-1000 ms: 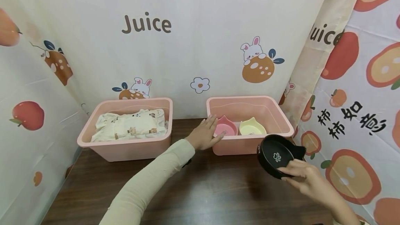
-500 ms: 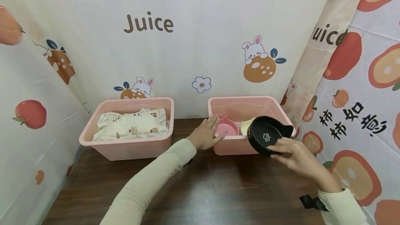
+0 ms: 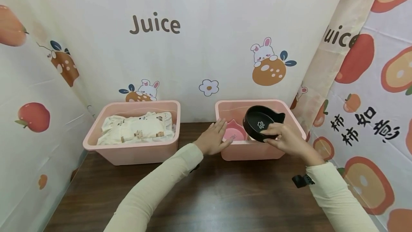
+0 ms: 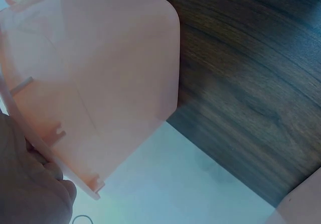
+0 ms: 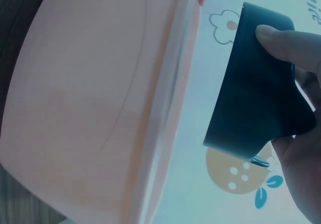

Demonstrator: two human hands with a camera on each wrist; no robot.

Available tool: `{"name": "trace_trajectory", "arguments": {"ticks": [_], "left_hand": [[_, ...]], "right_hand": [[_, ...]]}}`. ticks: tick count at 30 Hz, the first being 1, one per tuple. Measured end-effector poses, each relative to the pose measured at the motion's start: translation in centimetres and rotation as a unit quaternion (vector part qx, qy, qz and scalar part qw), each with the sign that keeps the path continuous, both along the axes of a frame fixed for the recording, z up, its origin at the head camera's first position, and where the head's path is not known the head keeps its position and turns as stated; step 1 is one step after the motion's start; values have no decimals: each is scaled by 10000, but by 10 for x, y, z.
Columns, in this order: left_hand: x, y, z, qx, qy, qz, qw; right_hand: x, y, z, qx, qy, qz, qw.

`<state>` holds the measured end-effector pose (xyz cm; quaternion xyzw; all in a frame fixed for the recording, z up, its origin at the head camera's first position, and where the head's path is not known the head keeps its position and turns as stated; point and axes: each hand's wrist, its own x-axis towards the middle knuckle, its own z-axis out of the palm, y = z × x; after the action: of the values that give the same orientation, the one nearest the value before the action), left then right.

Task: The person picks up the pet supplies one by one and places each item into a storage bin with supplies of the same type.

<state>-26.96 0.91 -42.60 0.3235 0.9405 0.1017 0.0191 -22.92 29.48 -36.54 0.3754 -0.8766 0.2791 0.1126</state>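
My right hand (image 3: 286,140) pinches a black cat-eared bowl (image 3: 257,121) by its near side, thumb on one face. The bowl has a white paw print inside and is tilted over the right pink bin (image 3: 257,152). In the right wrist view, the bowl (image 5: 251,83) shows its dark side beyond the bin's rim. My left hand (image 3: 210,139) rests on that bin's left edge with fingers straight. Inside the bin, near the left hand, sits a pink cat-eared bowl (image 3: 234,131). The black bowl hides the yellow bowl beside it.
A second pink bin (image 3: 135,153) stands to the left, with a folded cream cloth (image 3: 136,128) printed with small animals in it. Both bins are on a dark wooden table (image 3: 206,196). Printed curtains (image 3: 199,53) hang behind and at the sides.
My right hand has carried the black bowl left and up, from right of the bin to over it. The yellow bowl is now covered from view. The left hand stays on the edge.
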Motion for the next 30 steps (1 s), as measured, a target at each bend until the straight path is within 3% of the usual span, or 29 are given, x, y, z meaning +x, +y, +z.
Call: {"name": "trace_trajectory", "arguments": {"ticks": [4, 14, 30], "left_hand": [[-1, 1, -3, 32, -4, 5, 10000], [-3, 0, -7, 86, 47, -33, 9999], [-2, -1, -3, -86, -20, -28, 10000]], "right_hand": [[-15, -7, -4, -43, -115, 21, 9999], [-45, -23, -18, 41, -969, -123, 9952], [-83, -49, -46, 719, -1174, -136, 9904]]}}
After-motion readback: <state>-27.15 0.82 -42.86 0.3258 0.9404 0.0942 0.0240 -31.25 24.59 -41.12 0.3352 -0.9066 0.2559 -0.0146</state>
